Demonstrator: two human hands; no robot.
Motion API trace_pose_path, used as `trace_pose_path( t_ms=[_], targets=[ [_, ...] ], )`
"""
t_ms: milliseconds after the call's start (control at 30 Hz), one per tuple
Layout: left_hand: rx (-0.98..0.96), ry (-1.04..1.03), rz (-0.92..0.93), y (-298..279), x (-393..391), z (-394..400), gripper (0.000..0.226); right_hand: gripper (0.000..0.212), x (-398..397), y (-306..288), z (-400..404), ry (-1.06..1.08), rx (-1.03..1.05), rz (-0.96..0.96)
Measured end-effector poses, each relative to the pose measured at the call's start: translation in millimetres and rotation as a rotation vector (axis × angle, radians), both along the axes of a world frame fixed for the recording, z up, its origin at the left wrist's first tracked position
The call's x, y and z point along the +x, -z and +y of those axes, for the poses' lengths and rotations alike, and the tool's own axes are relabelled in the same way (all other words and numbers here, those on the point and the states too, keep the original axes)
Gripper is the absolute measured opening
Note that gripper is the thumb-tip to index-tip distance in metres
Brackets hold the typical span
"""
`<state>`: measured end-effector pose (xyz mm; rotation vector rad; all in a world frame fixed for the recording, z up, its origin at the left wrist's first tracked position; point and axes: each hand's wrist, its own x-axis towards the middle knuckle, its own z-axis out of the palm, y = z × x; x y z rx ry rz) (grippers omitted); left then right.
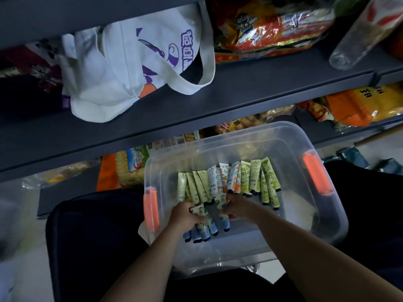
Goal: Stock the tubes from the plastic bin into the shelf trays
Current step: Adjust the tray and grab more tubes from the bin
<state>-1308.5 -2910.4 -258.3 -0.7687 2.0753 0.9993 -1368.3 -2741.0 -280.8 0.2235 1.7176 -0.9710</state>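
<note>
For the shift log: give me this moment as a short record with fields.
bin: clear bin with orange latches, on the person's lap
tubes: row of tubes lying in the bin
left hand: left hand grips a bunch of blue-ended tubes
right hand: right hand holds one tube
shelf: tote bag and snack packs above

tubes [229, 182]: green/orange/blue prints, black caps, leaning in row | plastic bin [327, 205]: clear
</note>
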Motion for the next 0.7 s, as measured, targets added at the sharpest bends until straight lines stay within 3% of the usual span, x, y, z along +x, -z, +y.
trace_pose_path(
  t_ms=[100,200,367,400,467,533,600,700],
  targets=[
    [0.009,0.004,0.057,-8.8,-2.7,0.2,0.068,0.031,-3.5,-15.6,2.7,0.058,-0.051,0.059],
    [0.008,-0.006,0.110,-21.9,-7.8,0.9,0.061,0.003,-6.7,-32.6,10.3,0.073,-0.078,0.174],
    [0.044,-0.022,0.229,-54.9,-18.4,3.0,0.070,0.030,-15.8,-74.1,19.7,0.053,-0.067,0.361],
    [0.057,-0.013,0.264,-61.3,-21.0,3.0,0.070,0.030,-18.4,-86.2,20.3,0.055,-0.074,0.406],
    [0.071,-0.001,0.328,-78.1,-26.1,2.5,0.071,0.010,-21.1,-110.3,21.4,0.067,-0.118,0.471],
    [0.078,0.015,0.383,-95.1,-31.2,2.0,0.069,0.040,-24.7,-133.3,25.1,0.060,-0.134,0.504],
    [0.062,0.043,0.432,-114.5,-34.9,2.5,0.066,0.052,-28.9,-154.1,28.8,0.024,-0.132,0.551],
    [0.030,0.080,0.499,-146.4,-42.4,2.7,0.058,0.036,-35.3,-187.1,32.3,0.001,-0.138,0.648]
  ],
)
